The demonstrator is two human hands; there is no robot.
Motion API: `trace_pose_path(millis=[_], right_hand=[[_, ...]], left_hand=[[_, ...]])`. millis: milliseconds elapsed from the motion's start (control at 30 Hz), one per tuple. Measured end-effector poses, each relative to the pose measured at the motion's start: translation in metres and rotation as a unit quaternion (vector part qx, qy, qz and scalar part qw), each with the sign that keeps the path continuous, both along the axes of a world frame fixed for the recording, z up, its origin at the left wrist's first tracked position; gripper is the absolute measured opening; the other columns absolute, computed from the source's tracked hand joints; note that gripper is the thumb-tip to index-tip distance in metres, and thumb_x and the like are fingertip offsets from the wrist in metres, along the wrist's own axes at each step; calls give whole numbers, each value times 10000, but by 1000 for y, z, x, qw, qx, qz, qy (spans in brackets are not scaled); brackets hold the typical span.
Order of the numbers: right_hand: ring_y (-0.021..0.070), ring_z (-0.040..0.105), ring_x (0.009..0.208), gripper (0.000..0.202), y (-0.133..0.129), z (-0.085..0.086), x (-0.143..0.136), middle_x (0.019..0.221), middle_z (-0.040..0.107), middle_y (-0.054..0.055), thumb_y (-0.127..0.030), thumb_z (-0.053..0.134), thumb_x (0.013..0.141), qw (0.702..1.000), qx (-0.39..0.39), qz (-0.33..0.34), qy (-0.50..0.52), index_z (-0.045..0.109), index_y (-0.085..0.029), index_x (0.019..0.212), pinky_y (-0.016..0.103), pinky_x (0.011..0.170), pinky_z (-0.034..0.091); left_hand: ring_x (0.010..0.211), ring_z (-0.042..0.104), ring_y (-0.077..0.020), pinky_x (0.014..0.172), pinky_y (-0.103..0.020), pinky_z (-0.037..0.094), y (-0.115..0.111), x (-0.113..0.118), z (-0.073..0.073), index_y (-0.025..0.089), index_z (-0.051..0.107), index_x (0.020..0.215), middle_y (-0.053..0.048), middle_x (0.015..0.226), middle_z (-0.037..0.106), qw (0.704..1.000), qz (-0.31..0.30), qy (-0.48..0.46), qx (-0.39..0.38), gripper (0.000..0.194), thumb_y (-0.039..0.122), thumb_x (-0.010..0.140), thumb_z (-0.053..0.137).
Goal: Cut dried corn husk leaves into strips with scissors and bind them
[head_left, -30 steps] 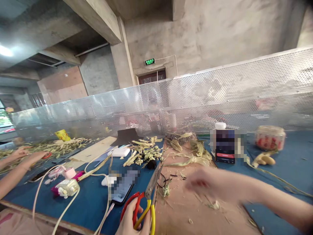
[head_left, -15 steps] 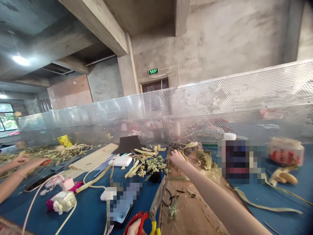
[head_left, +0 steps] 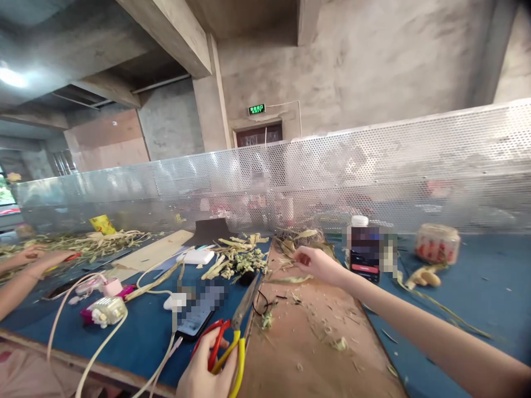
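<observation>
My left hand (head_left: 207, 362) grips a pair of scissors (head_left: 239, 331) with one red and one yellow handle. Their metal blades point away from me, along the left edge of a brown board (head_left: 311, 331). My right hand (head_left: 309, 258) is stretched out over the far part of the board, fingers curled in; what they hold, if anything, I cannot make out. Dried leaf strips (head_left: 290, 278) lie just beside and below it. Behind it is a tangled bundle of dried fibre (head_left: 307, 236). Knotted dried leaf pieces (head_left: 244, 262) lie left of the board.
A phone (head_left: 199, 315) lies on the blue table left of the scissors, near a charger with cables (head_left: 103, 312). Another phone (head_left: 365, 254) leans upright at right, near a jar (head_left: 437, 243). At far left are another person's hands (head_left: 50, 260). A perforated metal screen (head_left: 352, 177) stands behind.
My right hand has drawn back towards me from the fibre bundle, its fingers now more curled. My left hand and the scissors have come further into view. The camera has shifted.
</observation>
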State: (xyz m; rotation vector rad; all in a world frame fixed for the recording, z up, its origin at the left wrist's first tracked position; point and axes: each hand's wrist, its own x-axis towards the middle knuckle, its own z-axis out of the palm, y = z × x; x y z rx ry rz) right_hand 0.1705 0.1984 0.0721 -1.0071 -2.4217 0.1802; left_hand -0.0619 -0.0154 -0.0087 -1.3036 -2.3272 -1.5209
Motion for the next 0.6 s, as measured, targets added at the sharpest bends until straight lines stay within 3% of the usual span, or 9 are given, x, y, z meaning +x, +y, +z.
trace_pose_path(millis=[133,233,400,500,600], right_hand=[[117,531,650,276,-57,-5,49,854,637,3,-318,569,818,992,-67,42,97,517,-208,1066,250,615,444],[121,500,638,344,-79,-10,67,805,617,-13,-317,614,775,975,-138,78,158,517,-227,1092,256,608,412],[105,482,613,373,-80,-23,74,755,559,-39,-263,617,767,944,-225,123,209,484,-219,1113,246,597,390],[110,491,654,417,-73,-38,74,753,545,-42,-262,693,710,915,-269,151,261,508,-202,1079,245,620,386],[121,515,668,302,-71,-48,76,743,579,-17,-299,725,683,879,-334,175,290,570,-163,903,253,627,391]], left_hand=[[731,659,-235,646,-289,486,-8,21,10,251,621,910,-22,802,712,999,-25,-42,16,429,536,590,642],[744,664,-227,660,-273,495,-10,50,15,246,631,916,-24,810,718,994,-75,-66,43,411,517,608,648],[666,651,-202,601,-250,493,0,93,24,235,648,876,-28,768,712,983,-162,-69,58,337,476,641,659],[653,647,-203,597,-255,501,11,102,22,222,645,884,-41,761,706,980,-174,-77,57,367,480,625,673],[635,647,-198,580,-248,505,20,103,14,195,647,871,-54,731,701,974,-195,-108,48,406,523,631,652]])
